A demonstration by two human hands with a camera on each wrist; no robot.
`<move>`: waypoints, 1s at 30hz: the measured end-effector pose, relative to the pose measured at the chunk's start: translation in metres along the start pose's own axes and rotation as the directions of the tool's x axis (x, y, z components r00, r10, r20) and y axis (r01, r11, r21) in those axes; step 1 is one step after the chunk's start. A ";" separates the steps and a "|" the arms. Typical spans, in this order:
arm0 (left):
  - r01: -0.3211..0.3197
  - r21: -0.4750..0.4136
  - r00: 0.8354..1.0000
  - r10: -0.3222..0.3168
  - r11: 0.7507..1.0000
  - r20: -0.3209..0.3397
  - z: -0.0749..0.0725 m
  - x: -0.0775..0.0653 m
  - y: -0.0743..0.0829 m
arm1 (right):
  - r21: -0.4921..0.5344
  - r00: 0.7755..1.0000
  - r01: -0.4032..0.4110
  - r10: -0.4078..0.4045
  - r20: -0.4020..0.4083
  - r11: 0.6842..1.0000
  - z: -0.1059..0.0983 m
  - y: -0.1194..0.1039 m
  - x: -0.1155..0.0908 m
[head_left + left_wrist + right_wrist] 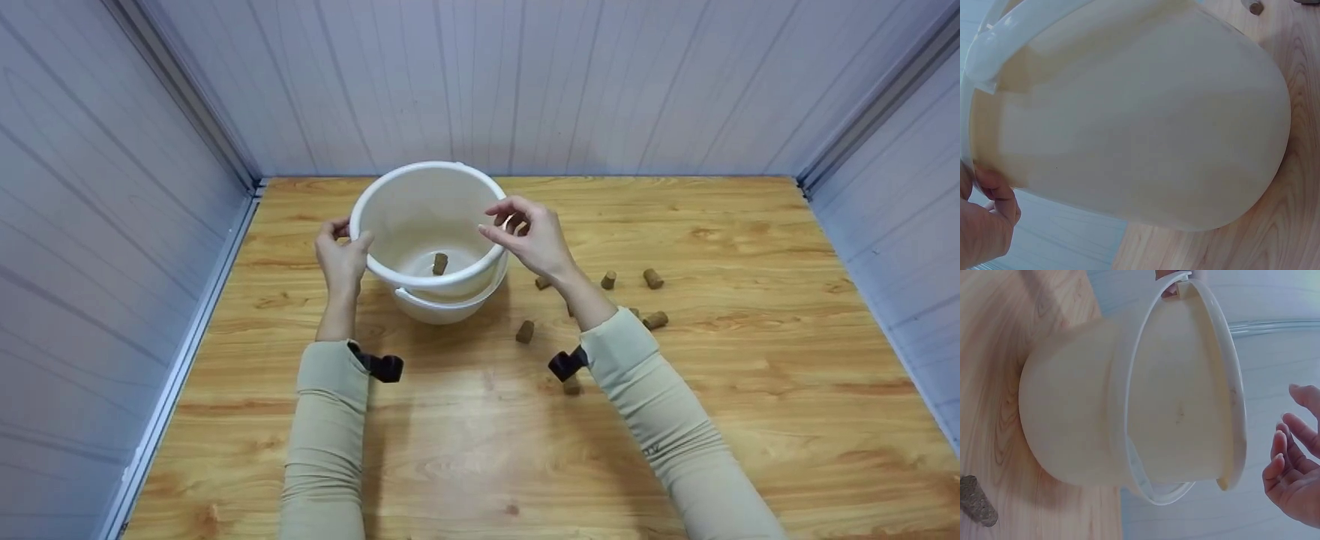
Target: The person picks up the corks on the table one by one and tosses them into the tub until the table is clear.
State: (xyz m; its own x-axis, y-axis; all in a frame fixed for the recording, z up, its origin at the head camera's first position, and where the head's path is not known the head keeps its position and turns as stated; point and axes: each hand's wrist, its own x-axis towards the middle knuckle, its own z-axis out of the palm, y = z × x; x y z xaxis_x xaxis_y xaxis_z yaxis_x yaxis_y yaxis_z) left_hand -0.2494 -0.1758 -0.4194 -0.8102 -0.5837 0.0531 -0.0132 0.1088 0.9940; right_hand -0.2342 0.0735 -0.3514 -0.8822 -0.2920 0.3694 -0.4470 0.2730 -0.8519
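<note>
A white plastic bucket (420, 202) stands upright on the wooden surface, its handle (450, 305) hanging down at the front. One brown cork (440, 264) lies inside on the bottom. My left hand (341, 259) grips the left side of the rim, thumb over the top and fingers outside; the left wrist view shows the fingers against the bucket wall (1145, 124). Over the right side of the rim hovers my right hand (536, 236), fingers loosely bent and apart from the thumb. In the right wrist view that hand (1297, 467) holds nothing and is apart from the bucket (1072, 405).
Several corks lie scattered on the wooden surface (480, 465) right of the bucket, including a cork (525, 331) near its base and another cork (653, 279) farther right. My right forearm covers part of them. Pale panel walls (480, 82) enclose the back and both sides.
</note>
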 end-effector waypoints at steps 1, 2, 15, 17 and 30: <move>-0.002 -0.003 1.000 0.002 1.000 -0.002 0.000 0.000 0.000 | -0.001 1.000 0.001 -0.001 0.001 1.000 0.000 0.000 -0.001; -0.005 -0.005 1.000 0.005 1.000 -0.004 0.000 0.000 0.000 | -0.002 1.000 0.001 -0.001 0.002 1.000 0.000 0.001 -0.003; 0.004 0.001 1.000 -0.004 1.000 0.008 0.000 0.000 0.000 | -0.001 0.997 0.055 -0.055 0.051 0.998 -0.009 0.013 -0.030; 0.001 0.001 1.000 -0.001 1.000 0.005 0.000 0.000 -0.001 | -0.007 0.997 0.063 -0.062 0.048 0.998 -0.010 0.016 -0.034; 0.017 0.001 1.000 -0.017 1.000 0.012 -0.001 0.000 0.001 | -0.057 0.997 0.062 -0.059 0.056 0.996 -0.019 0.038 -0.057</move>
State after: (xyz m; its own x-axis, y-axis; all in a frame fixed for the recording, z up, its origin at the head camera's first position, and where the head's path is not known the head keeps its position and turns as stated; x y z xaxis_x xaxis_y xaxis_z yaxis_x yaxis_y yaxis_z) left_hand -0.2490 -0.1763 -0.4187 -0.8171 -0.5755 0.0355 -0.0272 0.0999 0.9946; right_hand -0.2041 0.1175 -0.3980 -0.8447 -0.3581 0.3978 -0.5088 0.3063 -0.8046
